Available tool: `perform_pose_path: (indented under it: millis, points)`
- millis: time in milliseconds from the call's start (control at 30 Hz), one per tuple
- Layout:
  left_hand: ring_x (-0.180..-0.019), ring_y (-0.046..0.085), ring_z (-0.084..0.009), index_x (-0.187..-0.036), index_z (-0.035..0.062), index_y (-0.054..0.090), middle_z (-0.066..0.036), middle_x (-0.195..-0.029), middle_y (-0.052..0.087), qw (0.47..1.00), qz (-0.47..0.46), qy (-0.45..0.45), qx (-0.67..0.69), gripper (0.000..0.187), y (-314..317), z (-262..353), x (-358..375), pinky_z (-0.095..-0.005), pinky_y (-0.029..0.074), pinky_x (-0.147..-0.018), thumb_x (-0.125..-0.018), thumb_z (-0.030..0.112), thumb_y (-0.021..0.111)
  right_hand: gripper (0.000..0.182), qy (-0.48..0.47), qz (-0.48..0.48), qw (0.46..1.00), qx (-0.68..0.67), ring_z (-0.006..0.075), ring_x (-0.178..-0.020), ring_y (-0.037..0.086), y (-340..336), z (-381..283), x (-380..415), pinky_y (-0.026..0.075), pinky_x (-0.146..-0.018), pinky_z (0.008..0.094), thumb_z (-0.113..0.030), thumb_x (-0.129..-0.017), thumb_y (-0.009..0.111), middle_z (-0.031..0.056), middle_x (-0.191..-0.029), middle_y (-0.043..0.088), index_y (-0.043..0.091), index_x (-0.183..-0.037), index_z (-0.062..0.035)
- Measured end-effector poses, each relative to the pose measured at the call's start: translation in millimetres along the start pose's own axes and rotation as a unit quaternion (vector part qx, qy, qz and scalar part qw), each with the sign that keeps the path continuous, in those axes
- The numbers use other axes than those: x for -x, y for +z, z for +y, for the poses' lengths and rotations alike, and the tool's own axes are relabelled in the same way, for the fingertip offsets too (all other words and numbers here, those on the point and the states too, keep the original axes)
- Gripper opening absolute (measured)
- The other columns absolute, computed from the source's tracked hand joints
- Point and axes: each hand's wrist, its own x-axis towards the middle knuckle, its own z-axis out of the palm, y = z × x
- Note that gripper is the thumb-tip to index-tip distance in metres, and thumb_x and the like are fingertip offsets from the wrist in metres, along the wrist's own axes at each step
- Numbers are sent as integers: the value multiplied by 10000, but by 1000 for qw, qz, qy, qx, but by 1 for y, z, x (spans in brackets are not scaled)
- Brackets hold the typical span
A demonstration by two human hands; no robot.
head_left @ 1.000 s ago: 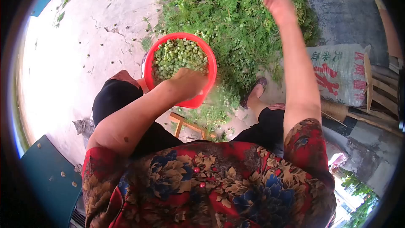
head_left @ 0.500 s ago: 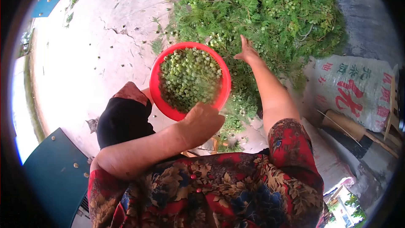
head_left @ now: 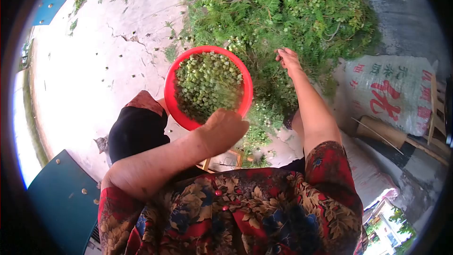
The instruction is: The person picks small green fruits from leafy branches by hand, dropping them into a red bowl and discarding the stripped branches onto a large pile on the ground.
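Note:
A red plastic basin [head_left: 170, 86] full of small round green cones [head_left: 207, 78] stands before me. My left hand [head_left: 225, 130] is closed in a fist above its near rim. A blurred patch of green lies just beyond the knuckles, and what the fingers hold is hidden. My right hand [head_left: 289, 60] is beyond the basin's right side, over the edge of a big heap of leafy green branches with cones [head_left: 292, 9]. Its fingers are bent together; I cannot make out anything in them.
At the right are a white woven sack with red lettering [head_left: 389, 92] and wooden boards [head_left: 380, 132]. A teal panel with studs [head_left: 61, 198] stands at lower left, near a grey cat [head_left: 101, 144]. Loose cones and leaf bits lie on the cracked concrete floor [head_left: 137, 28].
My right hand has moved a little to the right, and its spread fingers have come together. My left hand stays closed at the basin's near rim. The whole view has shifted slightly.

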Motion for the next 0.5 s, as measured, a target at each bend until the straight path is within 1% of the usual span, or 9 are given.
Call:
perform_pose_path:
  millis: [100, 133, 233, 267, 367, 400, 500]
  points:
    - [-759, 634, -222, -854, 60, 564, -84, -788, 609, 999, 19, -19, -42, 119, 10, -3, 2, -343, 490, -654, -743, 99, 552, 197, -26, -48, 983, -173, 20, -466, 342, -26, -20, 54, 246, -397, 182, -241, -928, 526, -25, -681, 531, 573, -1037, -84]
    - [-787, 636, -261, -880, 49, 568, -107, -818, 617, 999, 10, -32, -27, 131, 0, -3, 3, -364, 499, -674, -771, 119, 557, 212, -30, -62, 979, -191, 29, -465, 355, -33, -31, 75, 267, -410, 190, -248, -927, 525, -38, -656, 500, 574, -1047, -81]
    - [-822, 634, -302, -925, 46, 567, -126, -839, 621, 997, 4, -74, 9, 169, -16, -8, -2, -392, 507, -703, -796, 155, 568, 208, -58, -64, 980, -178, 35, -471, 314, -43, -67, 140, 251, -425, 194, -248, -924, 529, -33, -642, 482, 582, -1025, -74]
    - [-877, 619, -335, -1030, 46, 520, -160, -937, 608, 995, 3, -97, 4, 283, -12, -12, -8, -433, 505, -741, -808, 209, 586, 228, -71, -65, 981, -166, 34, -473, 304, -45, -78, 161, 242, -432, 192, -263, -929, 521, -39, -633, 461, 578, -1051, -79]
    - [-915, 603, -354, -1141, 47, 447, -194, -1061, 559, 968, 166, -163, 90, 401, -25, -12, -8, -456, 500, -761, -817, 231, 595, 247, -130, -67, 980, -133, 35, -472, 295, -46, -105, 219, 239, -435, 191, -275, -933, 510, -43, -634, 453, 572, -1077, -83]
    - [-939, 591, -366, -1250, 62, 369, -215, -1154, 496, 957, 213, -159, 112, 556, -28, -12, -10, -460, 493, -783, -811, 287, 625, 260, -138, -70, 980, -127, 30, -488, 299, -46, -113, 237, 242, -445, 187, -272, -936, 504, -48, -636, 445, 575, -1084, -71]
    - [-944, 591, -354, -1314, 81, 336, -215, -1159, 486, 917, 313, -153, 196, 665, -51, -3, -15, -456, 488, -804, -793, 341, 655, 268, -219, -63, 967, -115, 24, -514, 311, -44, -123, 276, 247, -461, 181, -266, -934, 506, -54, -633, 441, 579, -1083, -55]
